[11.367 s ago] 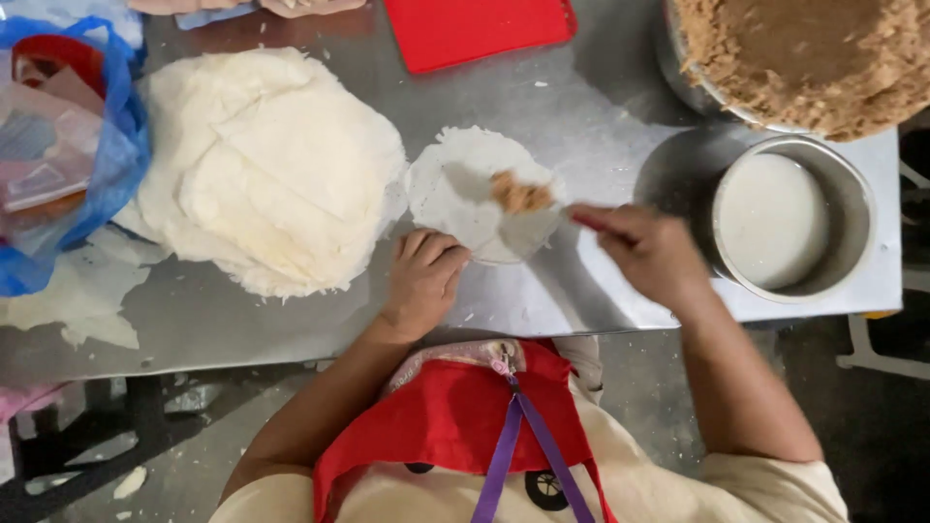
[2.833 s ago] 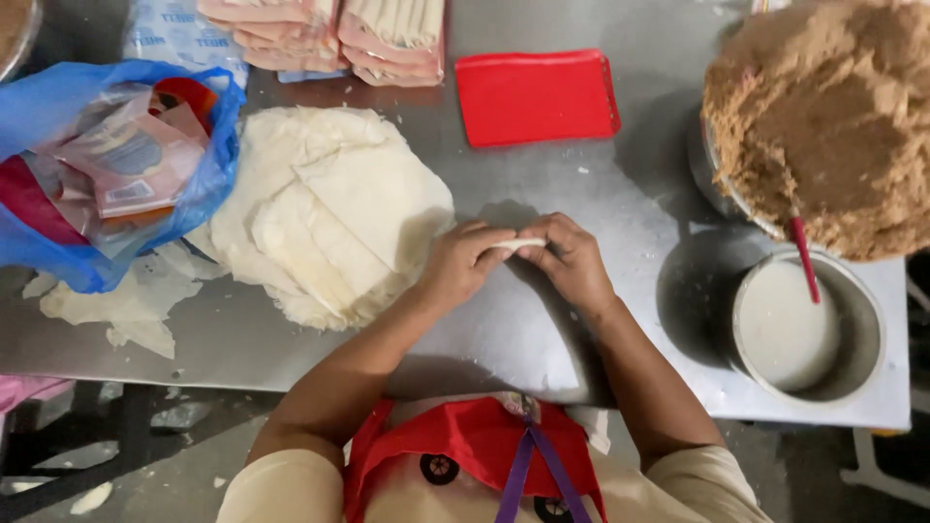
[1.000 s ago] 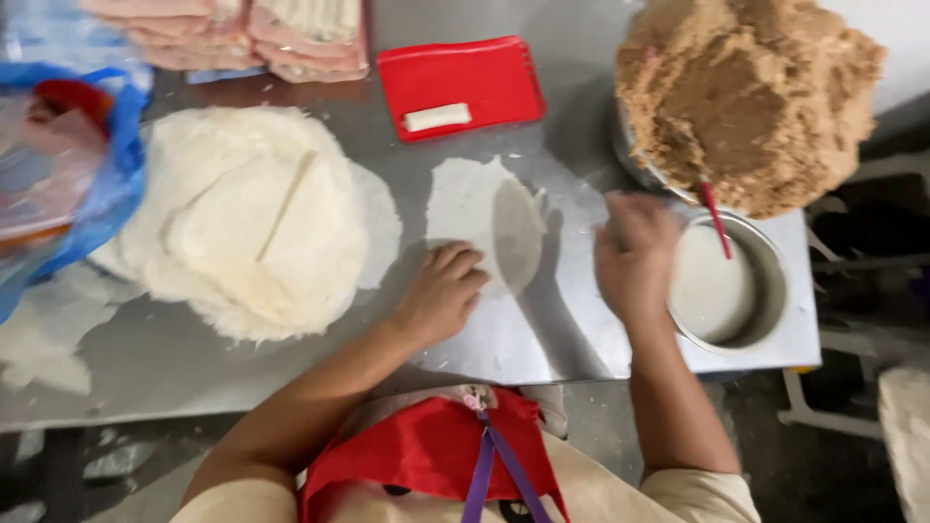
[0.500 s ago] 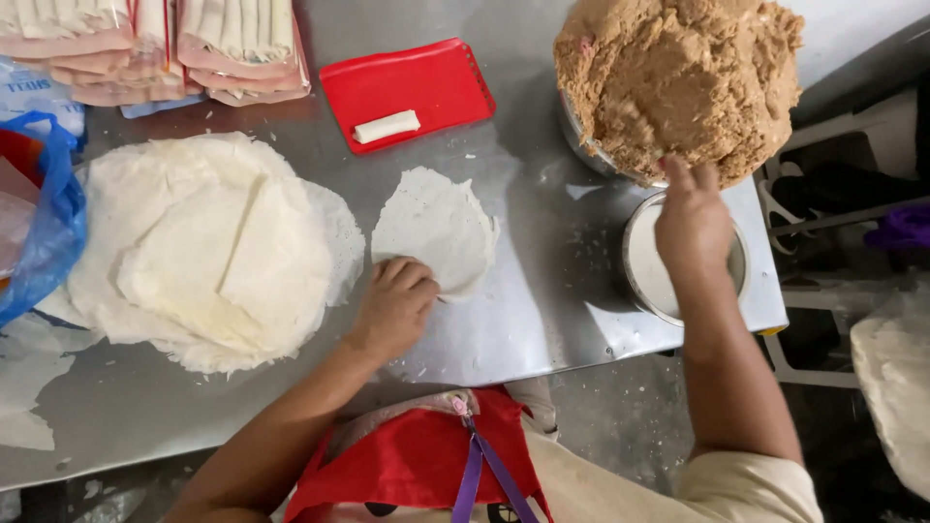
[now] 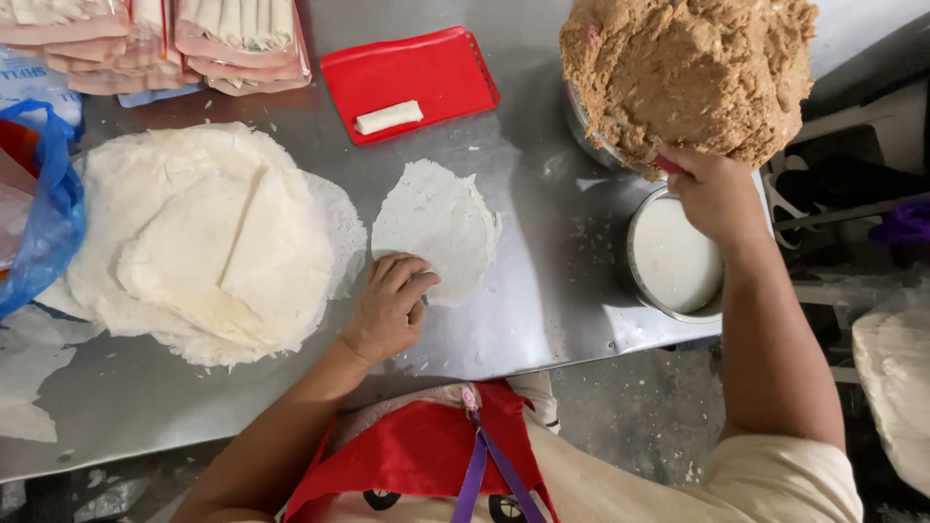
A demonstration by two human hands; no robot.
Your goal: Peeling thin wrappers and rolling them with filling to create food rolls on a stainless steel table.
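Note:
A thin white round wrapper (image 5: 436,223) lies flat on the steel table (image 5: 542,300). My left hand (image 5: 389,308) rests on its near left edge, fingers spread and pressing it down. My right hand (image 5: 712,194) reaches to the foot of a big mound of brown filling (image 5: 688,68) heaped in a metal bowl, closed on a red-handled utensil (image 5: 666,165) whose tip is buried in the filling. One finished white roll (image 5: 387,117) lies on a red tray (image 5: 409,79).
A thick stack of white wrappers (image 5: 208,242) sits at my left. A metal bowl of white paste (image 5: 673,257) stands below the filling. Stacked rolls (image 5: 155,39) lie at the back left, and a blue plastic bag (image 5: 39,223) at the far left.
My right hand rose from over the paste bowl to the base of the filling mound. My left hand still holds down the wrapper.

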